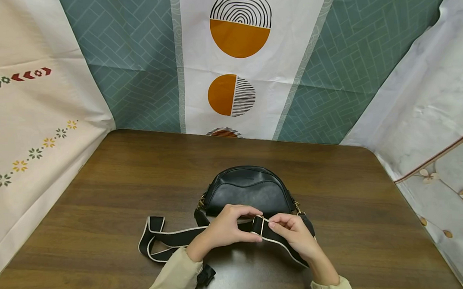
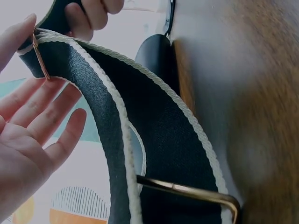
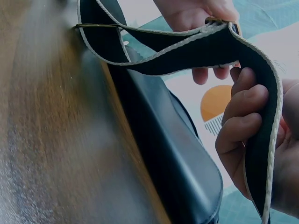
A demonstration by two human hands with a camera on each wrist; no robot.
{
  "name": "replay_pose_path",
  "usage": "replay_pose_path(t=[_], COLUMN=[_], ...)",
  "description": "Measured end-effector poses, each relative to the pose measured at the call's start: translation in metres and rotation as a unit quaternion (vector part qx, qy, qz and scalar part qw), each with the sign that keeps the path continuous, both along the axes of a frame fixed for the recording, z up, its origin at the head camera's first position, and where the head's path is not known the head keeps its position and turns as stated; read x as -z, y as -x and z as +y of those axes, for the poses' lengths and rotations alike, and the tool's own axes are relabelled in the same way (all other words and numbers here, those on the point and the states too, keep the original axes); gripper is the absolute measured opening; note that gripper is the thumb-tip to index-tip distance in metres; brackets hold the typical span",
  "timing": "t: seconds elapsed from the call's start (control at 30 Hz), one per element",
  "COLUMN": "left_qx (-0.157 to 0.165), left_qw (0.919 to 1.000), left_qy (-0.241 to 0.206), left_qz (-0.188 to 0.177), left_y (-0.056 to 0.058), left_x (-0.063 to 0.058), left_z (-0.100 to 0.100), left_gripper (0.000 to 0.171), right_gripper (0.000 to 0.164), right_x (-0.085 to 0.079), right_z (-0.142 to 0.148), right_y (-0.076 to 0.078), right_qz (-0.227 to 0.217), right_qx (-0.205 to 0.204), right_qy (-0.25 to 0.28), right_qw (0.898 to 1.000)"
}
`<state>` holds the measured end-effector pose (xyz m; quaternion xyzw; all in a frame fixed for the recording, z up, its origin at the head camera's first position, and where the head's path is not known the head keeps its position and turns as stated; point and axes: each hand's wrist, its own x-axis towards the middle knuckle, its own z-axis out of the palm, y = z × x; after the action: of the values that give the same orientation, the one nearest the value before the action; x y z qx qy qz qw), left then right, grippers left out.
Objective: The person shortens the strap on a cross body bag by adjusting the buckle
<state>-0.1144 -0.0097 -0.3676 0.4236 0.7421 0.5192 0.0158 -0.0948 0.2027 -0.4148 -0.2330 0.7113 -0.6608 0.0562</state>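
Left grip [image 1: 232, 226] pinches the buckle [image 1: 262, 226] at both ends, presumably to steady it; right grip [image 1: 293, 234] pinches adjoining strap [image 1: 177, 238], likely controlling slack.

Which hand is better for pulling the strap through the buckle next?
Probably the right hand: it grips the black-and-cream strap beside the metal slider buckle, while the left hand holds that buckle.

I've got left hand [image 2: 30, 135] holding metal buckle [image 2: 40, 58] between thumb and fingers, on black strap [image 2: 96, 91] with pale braided edges. Right hand [image 2: 91, 18] grips strap close by, up top. Second metal loop [image 2: 187, 189] lower down. Wood-grain surface [image 2: 266, 116] along right side.
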Motion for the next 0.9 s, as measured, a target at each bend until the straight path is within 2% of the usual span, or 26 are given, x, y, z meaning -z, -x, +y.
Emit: replay_pose_path(t=[0.23, 0.37, 0.47, 0.53, 0.7, 0.9], left_qx=[0.009, 0.01, 0.01, 0.007, -0.011, -0.027], left_qw=[0.9998, 0.9998, 0.9999, 0.9999, 0.9992, 0.9988], left_qy=[0.006, 0.005, 0.002, 0.003, 0.007, 0.01], left_qz=[-0.017, -0.015, -0.004, 0.007, 0.038, 0.04], left_y=[-0.002, 0.003, 0.009, 0.013, 0.018, 0.018], left_x=[0.001, 0.017, 0.03, 0.034, 0.036, 0.035], left_z=[0.005, 0.009, 0.009, 0.008, 0.002, -0.001], left_gripper=[0.037, 0.04, 0.042, 0.043, 0.044, 0.045], right_gripper=[0.015, 0.015, 0.016, 0.018, 0.019, 0.012], right_x=[-0.002, -0.001, -0.001, -0.003, -0.005, -0.003], right_z=[-0.007, -0.007, -0.002, 0.002, 0.013, 0.016], right_y=[0.0, 0.0, 0.0, 0.0, 0.0, 0.001], right_qz=[-0.003, -0.01, -0.015, -0.019, -0.022, 0.003], right_qx=[0.018, 0.021, 0.007, -0.003, -0.009, -0.007], right_qy=[-0.001, -0.01, -0.021, -0.029, -0.042, -0.005], right_qw=[1.0, 1.0, 1.0, 0.999, 0.999, 1.0])
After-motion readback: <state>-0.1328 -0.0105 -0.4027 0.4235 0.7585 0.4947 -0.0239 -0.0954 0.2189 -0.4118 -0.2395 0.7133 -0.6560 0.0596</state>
